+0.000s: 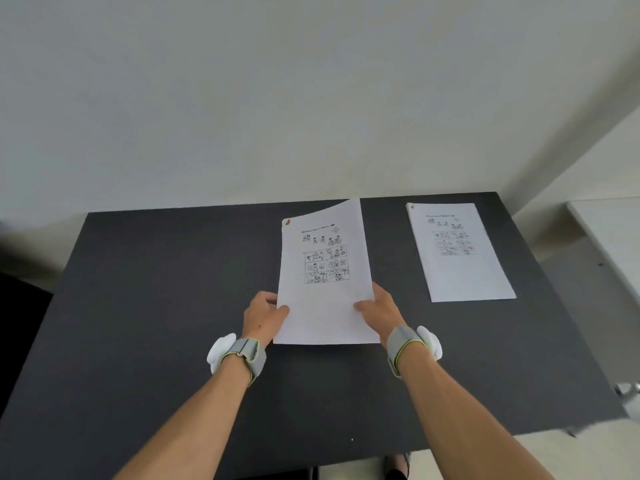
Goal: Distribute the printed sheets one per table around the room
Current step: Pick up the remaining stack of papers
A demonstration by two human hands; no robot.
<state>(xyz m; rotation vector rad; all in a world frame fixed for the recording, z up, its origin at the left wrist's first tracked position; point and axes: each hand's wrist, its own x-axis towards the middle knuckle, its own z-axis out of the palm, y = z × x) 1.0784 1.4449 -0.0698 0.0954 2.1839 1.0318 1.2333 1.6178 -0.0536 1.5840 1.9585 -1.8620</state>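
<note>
Table [173, 306]: dark, matte top, set against a pale wall [242, 98]. A second, lighter surface [609, 230] shows at the right edge, apart from the table.

Held sheet [323, 278]: white, printed with a title line, a row of small figures and a grid of cartoon panels; an orange mark at its top left corner. It stands over the middle of the table, near edge low and close to the top, far edge lifted and curling slightly. Whether the near edge touches the table cannot be told.

Left hand [265, 315]: forearm reaches forward from bottom left, wrist straight. Thumb lies on top of the sheet at its lower left edge, the other fingers curled beneath; closed in a pinch on the paper. A grey band [244, 355] with a white pad wraps the wrist.

Right hand [381, 311]: forearm reaches forward from bottom right, mirroring the left. Thumb pressed on the sheet's lower right edge, fingers under it; likewise pinched closed on the paper. A matching grey wristband [403, 344] with white pad on the wrist.

Stack [459, 251]: white sheets with the same print, lying flat on the table's far right part, well apart from the held sheet and both hands. The edges show more than one layer.
</note>
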